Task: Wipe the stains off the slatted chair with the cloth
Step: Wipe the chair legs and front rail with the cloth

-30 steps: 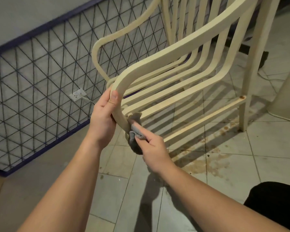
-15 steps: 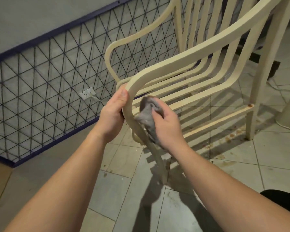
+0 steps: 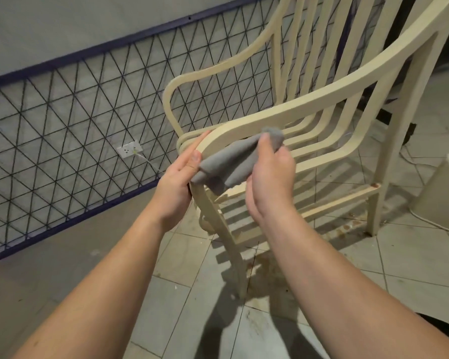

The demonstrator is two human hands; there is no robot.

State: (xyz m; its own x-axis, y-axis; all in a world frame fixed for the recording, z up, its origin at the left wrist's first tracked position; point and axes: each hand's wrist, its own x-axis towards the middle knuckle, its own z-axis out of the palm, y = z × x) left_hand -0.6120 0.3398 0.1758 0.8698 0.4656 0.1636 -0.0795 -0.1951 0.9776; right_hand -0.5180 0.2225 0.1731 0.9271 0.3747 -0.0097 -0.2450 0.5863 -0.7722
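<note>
The slatted chair (image 3: 319, 99) fills the centre and upper right of the frame, cream-coloured, its nearer armrest curving down into a front leg that meets the tiled floor (image 3: 412, 275) at lower centre. The left hand (image 3: 178, 182) wraps the bend of that armrest at mid-frame, thumb laid along the outer edge, so it is closed around the rail and steadies the chair. The right hand (image 3: 268, 182), just to the right, holds the grey cloth (image 3: 231, 161) bunched between fingers and thumb, pressing it against the inner face of the same bend; the cloth's loose folds hang toward the left thumb, touching or nearly touching it. The cloth looks soft and limp, so it should mould round the rail if gripped in a wad rather than by a corner. The chair looks rigid and probably light, likely to slide on the tiles unless braced at the armrest. Brownish stains on the floor lie beneath the seat.
</note>
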